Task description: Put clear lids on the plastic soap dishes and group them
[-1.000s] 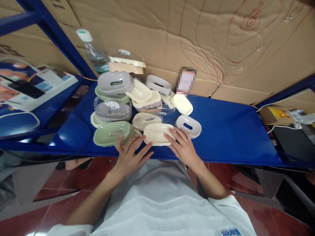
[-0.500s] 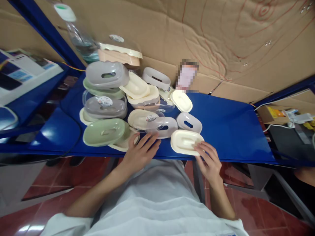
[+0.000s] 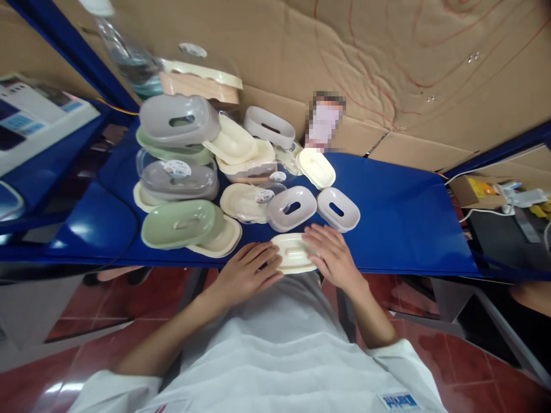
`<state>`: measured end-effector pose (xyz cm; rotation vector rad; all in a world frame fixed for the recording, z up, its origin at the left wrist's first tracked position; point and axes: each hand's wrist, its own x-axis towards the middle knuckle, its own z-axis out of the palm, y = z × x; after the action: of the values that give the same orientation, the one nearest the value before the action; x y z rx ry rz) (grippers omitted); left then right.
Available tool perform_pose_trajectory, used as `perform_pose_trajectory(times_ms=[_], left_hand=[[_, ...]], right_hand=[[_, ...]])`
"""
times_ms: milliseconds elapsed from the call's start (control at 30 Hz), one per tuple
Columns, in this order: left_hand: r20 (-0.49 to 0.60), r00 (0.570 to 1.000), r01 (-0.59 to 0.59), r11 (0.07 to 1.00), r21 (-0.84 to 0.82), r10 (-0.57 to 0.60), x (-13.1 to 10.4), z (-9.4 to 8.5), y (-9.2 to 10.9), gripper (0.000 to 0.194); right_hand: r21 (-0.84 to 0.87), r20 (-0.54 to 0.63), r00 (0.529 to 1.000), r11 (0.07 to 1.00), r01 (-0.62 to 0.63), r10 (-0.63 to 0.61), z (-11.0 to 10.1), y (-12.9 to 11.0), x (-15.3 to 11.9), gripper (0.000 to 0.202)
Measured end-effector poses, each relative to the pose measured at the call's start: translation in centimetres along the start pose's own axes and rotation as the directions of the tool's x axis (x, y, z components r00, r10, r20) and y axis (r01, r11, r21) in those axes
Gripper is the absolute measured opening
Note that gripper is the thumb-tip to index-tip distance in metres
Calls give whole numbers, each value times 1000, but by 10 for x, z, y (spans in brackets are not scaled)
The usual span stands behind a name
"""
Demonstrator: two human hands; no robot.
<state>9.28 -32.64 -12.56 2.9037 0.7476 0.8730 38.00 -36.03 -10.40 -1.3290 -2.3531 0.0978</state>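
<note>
1. Two hands flank the cream tray (image 3: 295,254), near the blue table's (image 3: 404,223) front edge: the left hand's (image 3: 252,267) fingers lie close together, the right hand's (image 3: 330,252) slightly apart, probably steadying both ends; pinching, I cannot tell.
2. Its long axis runs left–right, moulded centre upward.
3. Farther, two slotted grey pieces (image 3: 282,217) lie side by side.

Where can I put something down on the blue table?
Mostly right of the rightmost grey box: the table is bare there. A small gap lies beyond the left hand. It's crowded left, around the green box.
</note>
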Motion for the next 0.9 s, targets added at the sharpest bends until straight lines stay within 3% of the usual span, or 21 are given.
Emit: perform_pose_trajectory(times_ms=[100,200,333,400,500,600,700,800,900], left_hand=[[-18,1000,24,1000,12,-23,-11,-1,-5,27],[-36,999,38,999,34,-37,-16,1,-10,26],[-38,998,62,996,68,-59,-14,5,-12,28],[-38,997,74,995,59,-72,-12,6,-12,28],[-37,996,85,995,42,-84,-11,6,-11,28],[-21,995,97,994,42,-96,-11,6,-10,27],[0,994,110,993,36,-110,-11,6,-10,28],[5,993,120,992,34,-120,-13,8,-10,28],[-7,992,124,992,36,-124,-13,10,-10,28]], right_hand=[[-140,52,999,990,3,4,-4,11,42,42],[-165,22,999,985,42,-39,-17,11,63,37],[71,-214,975,995,76,-59,-25,-7,54,16],[178,-317,947,978,112,-51,-15,-20,45,23],[220,-293,947,954,202,-133,9,-35,37,43],[407,-250,963,892,198,-100,16,-40,35,39],[515,-324,942,851,104,81,4,-34,36,8],[494,-433,891,862,109,135,-13,-23,43,20],[547,-476,873,812,203,102,-27,-17,56,23]])
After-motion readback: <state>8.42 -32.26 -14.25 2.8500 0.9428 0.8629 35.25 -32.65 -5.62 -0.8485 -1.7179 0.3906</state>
